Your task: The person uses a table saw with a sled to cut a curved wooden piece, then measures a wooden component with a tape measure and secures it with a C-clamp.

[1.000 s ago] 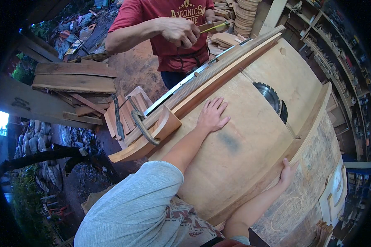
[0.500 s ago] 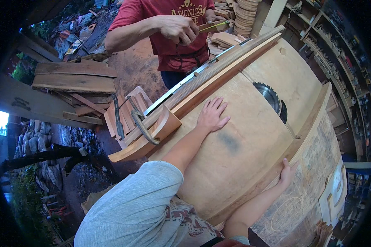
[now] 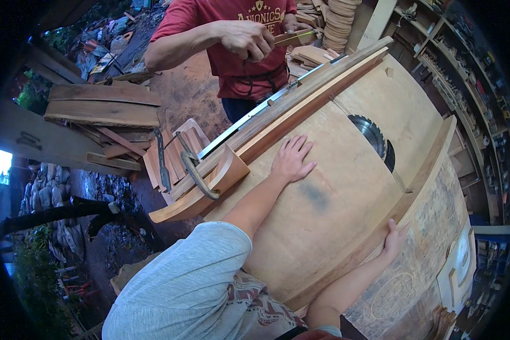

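Note:
My left hand [image 3: 292,159] lies flat with spread fingers on a wide plywood panel [image 3: 323,226], a saw sled by its look. My right hand [image 3: 394,240] grips the wooden rail [image 3: 374,241] along the panel's near right edge, thumb on top; its other fingers are partly hidden. Through a slot in the panel rises a toothed circular saw blade [image 3: 369,133]. At the far side a long wooden fence [image 3: 311,102] runs across, and a curved wooden block [image 3: 228,171] sits at its left end under a metal C-clamp [image 3: 195,173].
Across the fence a person in a red shirt [image 3: 232,54] holds a small board and a yellow tape measure [image 3: 296,37]. Cut wood strips [image 3: 164,164] and planks [image 3: 102,107] are stacked at left. Shelves [image 3: 464,85] curve along the right, beyond a worn tabletop [image 3: 430,243].
Both my hands stay where they were on the panel and rail. The person opposite has shifted very slightly to the right.

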A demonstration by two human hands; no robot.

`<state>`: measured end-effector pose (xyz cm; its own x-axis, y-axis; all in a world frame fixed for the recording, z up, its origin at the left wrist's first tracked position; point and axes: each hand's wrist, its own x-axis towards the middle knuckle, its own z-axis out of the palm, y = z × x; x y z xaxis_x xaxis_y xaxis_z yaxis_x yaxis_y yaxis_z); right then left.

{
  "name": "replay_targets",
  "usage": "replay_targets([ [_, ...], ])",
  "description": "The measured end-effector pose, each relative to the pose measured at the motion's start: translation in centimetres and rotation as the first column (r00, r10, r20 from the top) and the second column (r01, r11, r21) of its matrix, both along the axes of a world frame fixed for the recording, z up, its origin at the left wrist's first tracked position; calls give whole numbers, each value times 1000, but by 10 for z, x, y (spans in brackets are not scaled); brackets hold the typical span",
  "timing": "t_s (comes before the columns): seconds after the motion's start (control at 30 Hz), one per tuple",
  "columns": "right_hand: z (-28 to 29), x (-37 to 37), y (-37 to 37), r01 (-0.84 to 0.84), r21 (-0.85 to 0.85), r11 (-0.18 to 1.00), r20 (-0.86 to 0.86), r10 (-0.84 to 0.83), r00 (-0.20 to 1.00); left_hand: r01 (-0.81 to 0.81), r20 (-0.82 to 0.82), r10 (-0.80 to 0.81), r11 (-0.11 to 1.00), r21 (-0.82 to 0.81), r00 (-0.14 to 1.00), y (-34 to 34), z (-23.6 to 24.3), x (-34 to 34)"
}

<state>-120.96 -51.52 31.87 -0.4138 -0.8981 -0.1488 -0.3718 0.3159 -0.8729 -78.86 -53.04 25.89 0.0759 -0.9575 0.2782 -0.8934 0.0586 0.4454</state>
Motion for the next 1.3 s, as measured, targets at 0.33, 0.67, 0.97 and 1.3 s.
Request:
replay_targets([
  [0.33, 2, 1, 2, 6, 9, 1000, -44, -6, 999, 10, -7, -10, 1000, -4, 1000, 0, 1, 0],
  [0.67, -4, -4, 1, 10, -3, 1000, 2, -10, 1000, 8, -7, -9, 1000, -13, 1000, -1, 0, -1],
  [0.97, -7, -6, 0, 1, -12, 1000, -5, -1, 1000, 6, 15, -6, 1000, 8, 1000, 0, 1, -1],
  [1.3, -7, -7, -1, 20, 7, 1000, 0, -20, 1000, 3, 18, -3, 1000, 4, 1000, 0, 2, -1],
])
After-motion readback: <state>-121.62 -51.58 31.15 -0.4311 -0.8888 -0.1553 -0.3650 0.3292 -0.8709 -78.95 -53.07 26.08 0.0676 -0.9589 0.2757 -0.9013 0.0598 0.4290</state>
